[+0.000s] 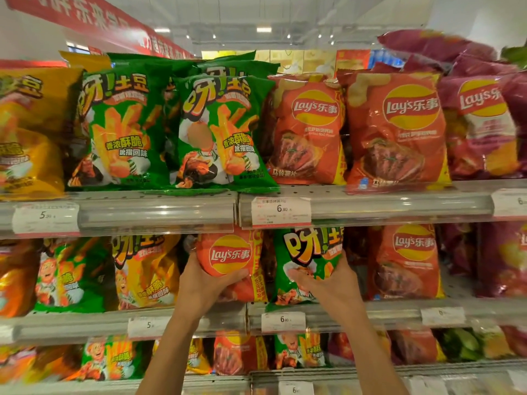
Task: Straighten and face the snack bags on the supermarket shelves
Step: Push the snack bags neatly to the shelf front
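Orange-red Lay's bag (231, 263) stands on the middle shelf (399, 309), gripped by the left hand (205, 283) with fingers curled over its front, while the right hand (325, 280) holds the green fries bag (308, 252) just beside it, fingers wrapped round its lower front. Both bags stand upright with their printed fronts facing out, below a price tag (281, 212) on the upper shelf edge

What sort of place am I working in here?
A supermarket snack aisle, by the look of it: tiered shelves packed with chip bags, price tags clipped along the shelf edges, and a red banner overhead.
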The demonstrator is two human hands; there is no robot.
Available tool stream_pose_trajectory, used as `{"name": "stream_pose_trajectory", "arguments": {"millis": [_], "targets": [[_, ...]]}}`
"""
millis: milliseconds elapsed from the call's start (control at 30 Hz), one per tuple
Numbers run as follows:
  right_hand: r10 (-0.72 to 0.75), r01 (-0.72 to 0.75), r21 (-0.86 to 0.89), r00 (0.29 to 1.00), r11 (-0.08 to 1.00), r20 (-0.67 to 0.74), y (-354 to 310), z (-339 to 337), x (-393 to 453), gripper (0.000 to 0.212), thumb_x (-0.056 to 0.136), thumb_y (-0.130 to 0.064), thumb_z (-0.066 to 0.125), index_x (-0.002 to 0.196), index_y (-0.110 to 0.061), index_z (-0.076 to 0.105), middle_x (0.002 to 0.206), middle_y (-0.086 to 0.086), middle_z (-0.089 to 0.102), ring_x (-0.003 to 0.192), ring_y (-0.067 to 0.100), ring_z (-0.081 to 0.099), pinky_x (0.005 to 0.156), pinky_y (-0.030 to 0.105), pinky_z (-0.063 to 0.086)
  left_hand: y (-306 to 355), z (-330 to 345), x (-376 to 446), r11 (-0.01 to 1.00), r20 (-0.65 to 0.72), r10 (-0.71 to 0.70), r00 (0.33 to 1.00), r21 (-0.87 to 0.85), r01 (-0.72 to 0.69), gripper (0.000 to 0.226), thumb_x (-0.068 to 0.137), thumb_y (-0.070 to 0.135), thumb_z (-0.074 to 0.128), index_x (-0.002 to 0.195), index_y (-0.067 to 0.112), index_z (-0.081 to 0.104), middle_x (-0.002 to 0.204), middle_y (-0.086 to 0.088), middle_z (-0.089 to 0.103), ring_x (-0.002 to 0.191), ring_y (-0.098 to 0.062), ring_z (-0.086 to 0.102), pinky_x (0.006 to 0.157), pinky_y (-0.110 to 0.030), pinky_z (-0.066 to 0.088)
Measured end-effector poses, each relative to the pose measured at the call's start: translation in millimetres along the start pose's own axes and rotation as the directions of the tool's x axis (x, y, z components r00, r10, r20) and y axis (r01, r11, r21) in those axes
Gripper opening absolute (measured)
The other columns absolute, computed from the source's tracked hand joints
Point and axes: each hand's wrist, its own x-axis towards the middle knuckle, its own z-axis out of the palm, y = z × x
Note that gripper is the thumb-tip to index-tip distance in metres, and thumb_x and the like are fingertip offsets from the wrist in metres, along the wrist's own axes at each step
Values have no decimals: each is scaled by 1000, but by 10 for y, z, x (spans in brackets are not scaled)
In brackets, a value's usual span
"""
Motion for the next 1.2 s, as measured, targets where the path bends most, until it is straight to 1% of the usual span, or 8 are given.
{"name": "stream_pose_trajectory", "arguments": {"millis": [167,400,500,667,767,867,1067,1200], "targets": [[-21,22,2,997,1000,-72,-89,-147,-46,97,39,-80,81,121,-40,48,107,-24,66,101,7,65,90,34,53,64,-15,-32,999,-14,0,1000,-39,-1,94,40,42,95,121,24,51,108,4,68,99,-15,68,74,-43,63],[0,8,52,990,999,-143,-13,-545,-271,93,51,-65,90,129,-38,48,105,-24,70,99,-4,64,83,23,49,181,163,-156,991,13,14,1000,-130,-12,89,46,37,96,123,22,54,104,1,73,85,-15,73,68,-38,63],[32,-28,23,980,999,-197,123,-750,-421,101,49,-66,88,131,-24,45,110,-12,69,105,17,65,90,37,50,226,380,-238,989,44,44,998,-144,-37,80,47,36,95,115,26,55,90,7,75,66,-9,73,52,-25,58],[49,-53,-10,966,999,-252,296,-1028,-624,99,55,-58,89,140,-30,46,111,-15,71,104,14,66,88,32,50,288,846,-278,988,82,35,996,-151,-22,91,44,39,96,121,23,49,106,-2,69,82,-19,74,63,-42,63],[59,-54,26,966,998,-251,329,-1128,-717,94,49,-63,84,133,-34,53,100,-28,70,89,-16,62,72,14,44,319,1053,-301,989,63,48,997,-145,-39,95,43,45,94,122,28,44,104,7,65,78,-3,70,57,-26,59],[65,-57,43,973,997,-221,366,-1184,-769,86,50,-65,85,127,-38,57,98,-29,73,91,-13,65,73,16,47,284,1141,-336,986,36,73,997,-153,-67,98,43,46,91,124,31,39,99,16,61,74,18,62,48,-7,48],[50,-42,59,988,997,-143,361,-1198,-766,85,53,-59,90,128,-34,56,104,-20,75,99,2,70,90,37,58,167,1127,-405,999,83,37,996,-39,-34,106,43,61,86,130,26,38,107,5,66,83,-5,70,72,-29,62],[12,-8,34,993,999,-120,326,-1216,-790,86,56,-58,89,132,-34,55,106,-21,75,99,-1,69,90,34,57,200,1105,-408,999,122,25,992,-23,-23,105,42,64,84,128,27,35,113,0,65,94,-17,69,77,-39,62]]}}
